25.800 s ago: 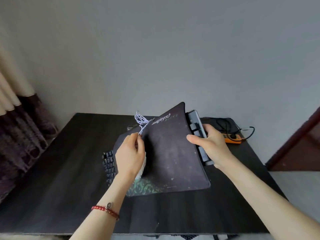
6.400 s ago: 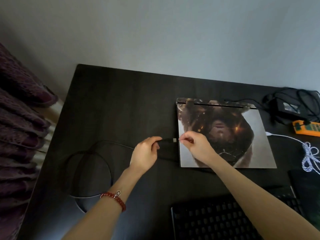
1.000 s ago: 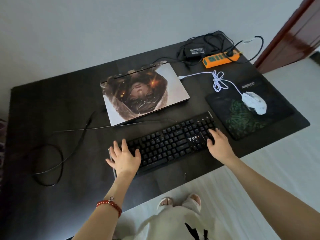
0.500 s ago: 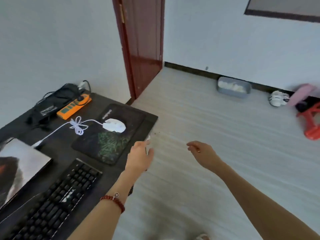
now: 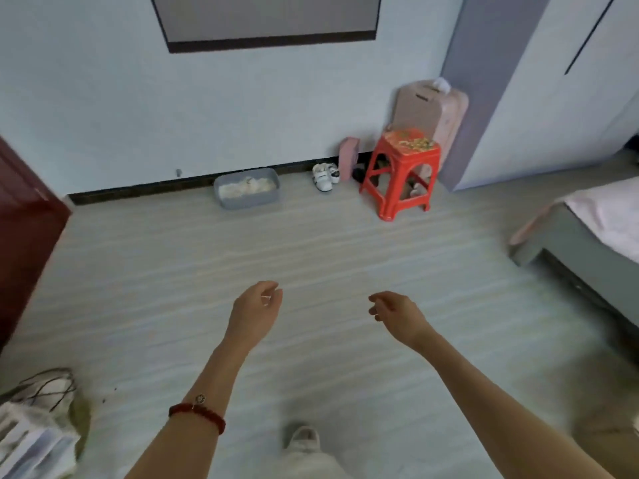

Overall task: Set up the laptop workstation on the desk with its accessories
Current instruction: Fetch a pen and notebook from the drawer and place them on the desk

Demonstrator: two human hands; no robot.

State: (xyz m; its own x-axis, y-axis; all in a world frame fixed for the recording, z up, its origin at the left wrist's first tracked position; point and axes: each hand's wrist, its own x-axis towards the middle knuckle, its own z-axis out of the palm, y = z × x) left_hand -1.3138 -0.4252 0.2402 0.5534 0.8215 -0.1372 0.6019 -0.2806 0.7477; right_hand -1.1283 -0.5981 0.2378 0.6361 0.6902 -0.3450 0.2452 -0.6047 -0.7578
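Nearest the camera, at the bottom edge of the view, a pale shoe (image 5: 304, 439) points forward on the light striped floor (image 5: 311, 243), and a whitish bag (image 5: 38, 420) with thin dark straps slumps on the floor at the lower left corner. Both forearms reach forward over bare floor. The left wrist wears a red bead bracelet (image 5: 197, 414). The left hand (image 5: 254, 314) hangs loosely open, fingers slightly curled, with nothing in it. The right hand (image 5: 397, 314) is likewise relaxed and half-curled, empty, its fingertips turned toward the left hand; the two are apart, with floor showing between them.

The desk, the laptop and its accessories do not show in this view, so their places cannot be told.

Farther off, a dark red door (image 5: 24, 229) stands at the left edge, and the corner of a grey bed (image 5: 567, 250) with a pink cover juts in from the right edge. Along the far wall, against the dark skirting, sits a grey tray (image 5: 247, 197) holding something pale. To its right lie small white shoes (image 5: 325, 172), then a red plastic stool (image 5: 401, 174) with a patterned seat. Behind the stool a pink suitcase (image 5: 432, 112) stands upright against the wall, beside a grey-violet pillar (image 5: 484, 81). Above, a dark-framed grey panel (image 5: 266, 19) hangs on the pale wall.
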